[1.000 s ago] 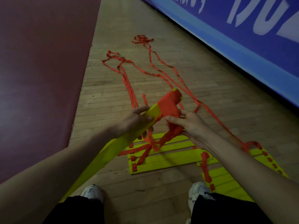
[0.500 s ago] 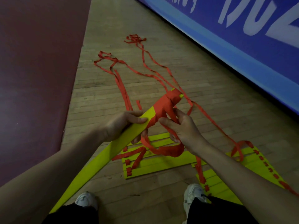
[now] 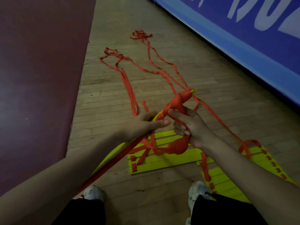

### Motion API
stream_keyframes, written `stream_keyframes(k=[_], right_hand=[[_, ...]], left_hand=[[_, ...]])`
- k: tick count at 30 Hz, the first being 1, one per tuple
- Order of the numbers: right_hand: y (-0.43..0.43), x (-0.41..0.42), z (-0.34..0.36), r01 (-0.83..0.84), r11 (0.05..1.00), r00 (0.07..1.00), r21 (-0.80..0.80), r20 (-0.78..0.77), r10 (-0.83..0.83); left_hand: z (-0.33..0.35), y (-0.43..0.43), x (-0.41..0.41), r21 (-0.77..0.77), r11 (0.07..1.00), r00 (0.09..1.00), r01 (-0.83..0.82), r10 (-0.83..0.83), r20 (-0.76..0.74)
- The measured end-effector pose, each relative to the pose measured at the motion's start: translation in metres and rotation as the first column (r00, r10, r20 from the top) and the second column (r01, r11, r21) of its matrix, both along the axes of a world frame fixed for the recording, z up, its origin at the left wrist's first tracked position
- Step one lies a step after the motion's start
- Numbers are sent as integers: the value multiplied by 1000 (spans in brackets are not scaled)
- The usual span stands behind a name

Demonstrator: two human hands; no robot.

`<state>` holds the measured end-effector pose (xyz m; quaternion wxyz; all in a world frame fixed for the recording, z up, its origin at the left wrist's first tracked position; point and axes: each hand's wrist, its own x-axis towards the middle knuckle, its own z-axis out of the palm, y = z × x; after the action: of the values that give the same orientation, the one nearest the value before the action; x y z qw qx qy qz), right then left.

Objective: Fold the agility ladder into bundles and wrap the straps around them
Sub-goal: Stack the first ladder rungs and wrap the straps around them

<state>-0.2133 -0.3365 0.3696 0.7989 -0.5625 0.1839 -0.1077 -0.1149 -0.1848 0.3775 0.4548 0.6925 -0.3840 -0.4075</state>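
Partway through, I would say. One bundle of yellow rungs (image 3: 113, 154) is gathered and in my grip, slanting from 7 o'clock up toward 1 o'clock. Its far end already carries several turns of red strap (image 3: 177, 102), with only the yellow tip showing past them. The wrap looks unfinished: a slack loop of strap (image 3: 172, 149) hangs below my right hand, and I can see no tuck or knot holding it.

Plenty is left. Long loose straps (image 3: 129, 88) trail over the wooden floor (image 3: 203, 75) toward 12 o'clock and end in two tangles. More rungs lie flat on the floor: one group of flat rungs (image 3: 162, 163) at 6 o'clock beneath my hands, and a second group (image 3: 227, 177) at 4 o'clock beside my right shoe (image 3: 198, 190). Those look to me like the next bundles to fold, so I judge less than half the job done.

My left hand (image 3: 142, 125) comes in from 8 o'clock. Its fingers are curled round the bundle just below the wrapped section, and the thumb lies along the top, pointing toward 3 o'clock. My right hand (image 3: 193, 127) comes in from 4 o'clock. Its thumb presses on the lowest turns, while the other fingers are curled and pinch the slack strap. The two hands sit nearly touching, just right of centre, both forearms stretched forward over my knees.
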Motion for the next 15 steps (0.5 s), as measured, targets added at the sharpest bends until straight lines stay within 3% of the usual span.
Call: stream_keyframes(k=[2, 5, 10, 15], right_hand=[[-1, 1, -1, 38, 999, 999, 22, -35, -37], [0, 3, -6, 48, 999, 997, 25, -64, -46], [-1, 5, -9, 70, 982, 990, -173, -107, -90], [-3, 3, -19, 48, 877, 988, -477, -105, -111]], left_hand=[[1, -3, -2, -19, 1000, 955, -19, 24, 295], [-9, -4, -2, -99, 995, 827, 18, 41, 560], [-8, 0, -5, -171, 984, 786, 45, 70, 614], [-8, 2, 1, -88, 996, 768, 29, 35, 639]])
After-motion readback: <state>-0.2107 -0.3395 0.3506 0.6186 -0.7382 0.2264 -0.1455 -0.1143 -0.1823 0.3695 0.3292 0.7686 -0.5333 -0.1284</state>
